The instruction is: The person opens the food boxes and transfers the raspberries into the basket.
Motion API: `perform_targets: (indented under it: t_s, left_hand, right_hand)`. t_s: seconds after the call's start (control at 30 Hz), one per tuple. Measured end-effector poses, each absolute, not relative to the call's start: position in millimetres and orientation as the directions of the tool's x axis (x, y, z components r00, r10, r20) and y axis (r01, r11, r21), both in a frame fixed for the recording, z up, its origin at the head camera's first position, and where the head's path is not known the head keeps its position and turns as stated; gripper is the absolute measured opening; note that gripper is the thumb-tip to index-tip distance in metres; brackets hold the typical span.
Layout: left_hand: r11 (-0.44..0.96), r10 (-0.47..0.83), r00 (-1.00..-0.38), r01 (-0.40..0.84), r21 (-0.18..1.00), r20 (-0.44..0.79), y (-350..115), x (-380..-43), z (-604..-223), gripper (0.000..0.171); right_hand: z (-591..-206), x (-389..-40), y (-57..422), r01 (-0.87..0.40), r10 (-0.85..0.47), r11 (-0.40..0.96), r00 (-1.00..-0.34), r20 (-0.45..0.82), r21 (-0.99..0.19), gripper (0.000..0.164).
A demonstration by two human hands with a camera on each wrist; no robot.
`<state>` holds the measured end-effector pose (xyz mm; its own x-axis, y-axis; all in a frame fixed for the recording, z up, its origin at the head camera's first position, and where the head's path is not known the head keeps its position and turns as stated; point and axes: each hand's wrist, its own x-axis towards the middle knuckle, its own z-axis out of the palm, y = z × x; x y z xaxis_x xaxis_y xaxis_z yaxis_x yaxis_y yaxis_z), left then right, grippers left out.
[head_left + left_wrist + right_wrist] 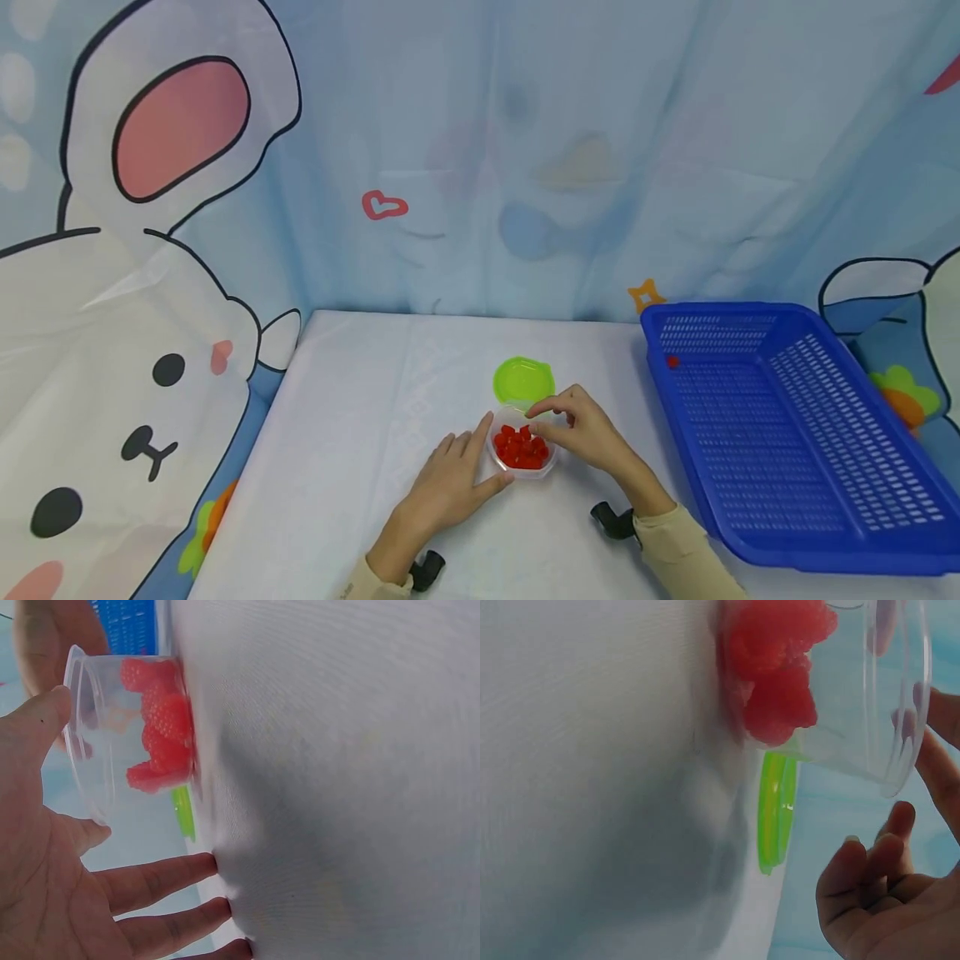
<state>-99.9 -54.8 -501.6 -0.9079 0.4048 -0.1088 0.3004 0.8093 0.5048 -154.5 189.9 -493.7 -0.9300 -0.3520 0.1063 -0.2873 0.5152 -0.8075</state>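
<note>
A clear plastic cup (524, 472) stands on the white tabletop with several red raspberries (521, 450) heaped in its bottom. My left hand (447, 483) is at its left side, thumb and forefinger spread and touching the rim; the other fingers extend straight, tips on the cloth in the left wrist view. Over the cup's right side, my right hand (588, 429) dips its thumb and forefinger inside the rim, a gap between the tips and no berry showing there. Its other fingers (845, 889) are bent outside the cup. Just behind lies a bright green lid (523, 379).
To the right stands a large blue perforated basket (757, 450), with one small red piece (673, 362) at its far left corner. A light blue printed curtain (465, 150) hangs behind the table. Black wrist mounts (613, 521) sit at both sleeves.
</note>
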Motion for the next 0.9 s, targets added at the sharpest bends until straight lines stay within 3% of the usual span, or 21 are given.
perform_targets:
  t_s: [0.33,0.9]
  left_hand:
    - [0.807,0.407,-0.908,0.305,0.505,-0.101,-54.7,-100.1,-501.0,0.091]
    - [0.807,0.416,-0.903,0.313,0.501,-0.105,-54.6,-98.8,-501.0,0.090]
  right_hand:
    - [-497.9,-162.2,189.7,-0.310,-0.442,0.510,-0.895,0.065,-0.803,0.016]
    - [-506.4,-162.7,156.2,-0.372,-0.443,0.639,-0.894,0.073,-0.673,0.016]
